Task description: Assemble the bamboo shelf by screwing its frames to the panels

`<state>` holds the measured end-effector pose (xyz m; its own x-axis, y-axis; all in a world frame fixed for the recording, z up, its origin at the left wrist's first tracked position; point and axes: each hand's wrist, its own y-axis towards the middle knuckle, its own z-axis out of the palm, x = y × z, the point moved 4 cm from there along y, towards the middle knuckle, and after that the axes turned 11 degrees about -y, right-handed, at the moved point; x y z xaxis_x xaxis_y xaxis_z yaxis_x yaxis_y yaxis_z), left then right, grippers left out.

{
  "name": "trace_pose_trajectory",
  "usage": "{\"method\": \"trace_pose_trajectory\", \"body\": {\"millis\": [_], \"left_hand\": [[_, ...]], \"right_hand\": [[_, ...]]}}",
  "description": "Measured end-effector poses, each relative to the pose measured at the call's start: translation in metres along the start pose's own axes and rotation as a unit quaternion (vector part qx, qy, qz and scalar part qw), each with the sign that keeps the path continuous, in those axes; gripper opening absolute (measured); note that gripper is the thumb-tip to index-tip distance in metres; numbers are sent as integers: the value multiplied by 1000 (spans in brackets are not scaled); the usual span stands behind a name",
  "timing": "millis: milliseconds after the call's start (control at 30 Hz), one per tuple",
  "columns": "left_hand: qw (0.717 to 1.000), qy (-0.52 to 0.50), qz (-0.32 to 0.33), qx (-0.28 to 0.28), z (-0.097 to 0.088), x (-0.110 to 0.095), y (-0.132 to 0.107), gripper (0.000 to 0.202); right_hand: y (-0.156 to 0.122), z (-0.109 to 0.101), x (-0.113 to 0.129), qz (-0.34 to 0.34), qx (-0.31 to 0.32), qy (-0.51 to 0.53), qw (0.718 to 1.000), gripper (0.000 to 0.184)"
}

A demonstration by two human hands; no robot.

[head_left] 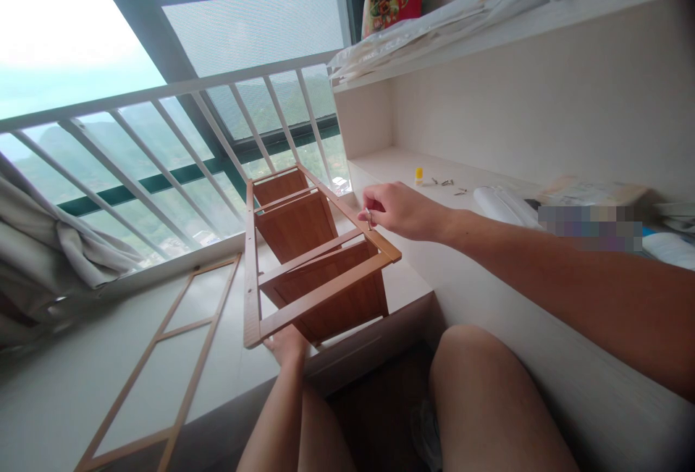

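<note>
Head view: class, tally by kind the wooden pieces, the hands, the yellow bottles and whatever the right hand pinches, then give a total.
Wooden shelf rack: 1
Loose wooden frame: 1
Hands: 2 (left hand, right hand)
Yellow bottle: 1
Small metal piece: 1
Total: 6

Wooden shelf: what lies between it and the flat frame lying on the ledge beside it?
Nothing. In the head view, only a strip of bare white ledge shows between the wooden shelf and the flat frame.

Brown wooden rack (304, 255) tipped on side on ledge (108, 385); small screw (368, 217) at top rail.
</note>
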<state>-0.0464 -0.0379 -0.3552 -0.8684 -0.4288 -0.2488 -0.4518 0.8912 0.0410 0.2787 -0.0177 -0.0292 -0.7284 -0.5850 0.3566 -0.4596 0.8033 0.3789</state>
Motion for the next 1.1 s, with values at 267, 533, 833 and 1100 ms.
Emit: {"method": "trace_pose_trajectory", "body": {"millis": [267,533,833,1100], "left_hand": [[1000,-6,2,1,-2,-1,-1,47],[1000,-12,-1,1,-1,-1,0,47],[1000,-3,1,2,-1,-1,-1,46],[1000,-3,2,-3,4,1,2,47]], "right_hand": [[0,1,2,16,-12,-19,1000,28],[-1,3,0,87,-32,-54,994,29],[0,5,-1,43,-27,-56,997,18],[-2,-3,5,21,-13,-28,999,18]]}}
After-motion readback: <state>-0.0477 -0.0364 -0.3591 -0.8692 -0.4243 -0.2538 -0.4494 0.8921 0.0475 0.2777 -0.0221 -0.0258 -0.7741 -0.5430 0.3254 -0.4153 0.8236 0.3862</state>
